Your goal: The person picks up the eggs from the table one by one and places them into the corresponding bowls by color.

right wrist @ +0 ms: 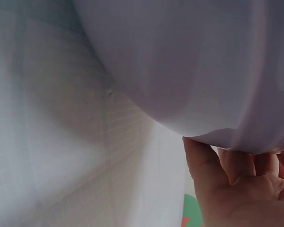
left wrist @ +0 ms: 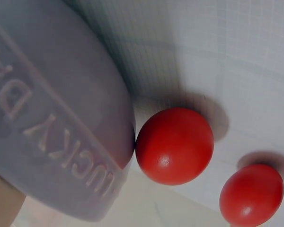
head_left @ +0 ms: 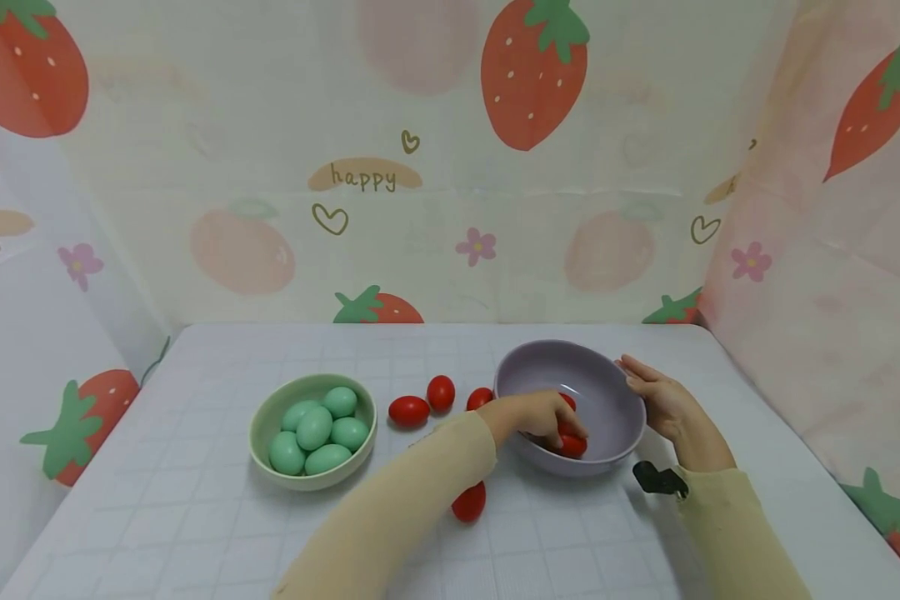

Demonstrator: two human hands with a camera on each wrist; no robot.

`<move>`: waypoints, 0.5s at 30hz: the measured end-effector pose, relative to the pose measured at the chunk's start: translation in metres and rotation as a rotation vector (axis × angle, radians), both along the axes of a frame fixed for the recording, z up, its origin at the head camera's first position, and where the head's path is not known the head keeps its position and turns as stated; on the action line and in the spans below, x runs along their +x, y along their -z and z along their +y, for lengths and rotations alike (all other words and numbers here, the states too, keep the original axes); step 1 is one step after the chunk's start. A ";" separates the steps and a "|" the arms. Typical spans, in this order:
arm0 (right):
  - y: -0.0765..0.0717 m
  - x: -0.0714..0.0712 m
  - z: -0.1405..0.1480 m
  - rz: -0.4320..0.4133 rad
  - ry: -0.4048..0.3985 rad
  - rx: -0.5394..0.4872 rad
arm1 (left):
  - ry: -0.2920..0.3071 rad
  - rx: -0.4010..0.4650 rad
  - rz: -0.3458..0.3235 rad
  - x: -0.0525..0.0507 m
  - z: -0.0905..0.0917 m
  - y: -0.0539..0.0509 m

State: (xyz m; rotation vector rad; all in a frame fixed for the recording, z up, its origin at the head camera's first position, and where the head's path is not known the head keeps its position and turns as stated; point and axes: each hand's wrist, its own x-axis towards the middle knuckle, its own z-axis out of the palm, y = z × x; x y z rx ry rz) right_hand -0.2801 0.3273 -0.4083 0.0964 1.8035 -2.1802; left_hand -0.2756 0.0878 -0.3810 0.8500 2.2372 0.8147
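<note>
In purple bowl (head_left: pixel 617 408): pinching red egg (head_left: pixel 573 448) with left hand (head_left: pixel 538 414), near another | against bowl's outside: resting right hand (head_left: pixel 673 410) with fingers extended | in green bowl (head_left: pixel 265 427): six green eggs (head_left: pixel 314 428) visible | on white checked table (head_left: pixel 187 500): loose red eggs (head_left: pixel 408 412) | behind: strawberry-print cloth (head_left: pixel 270 108)

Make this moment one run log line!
left hand: touching glossy red egg inside round purple bowl | right hand: against bowl's outer side
</note>
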 end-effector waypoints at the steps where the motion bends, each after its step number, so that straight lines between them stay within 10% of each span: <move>1: 0.000 0.000 0.000 -0.007 0.006 -0.002 | -0.007 0.002 -0.001 0.000 -0.001 -0.001; 15: 0.001 -0.001 0.004 -0.022 0.028 -0.018 | -0.066 0.111 0.108 -0.002 -0.030 -0.010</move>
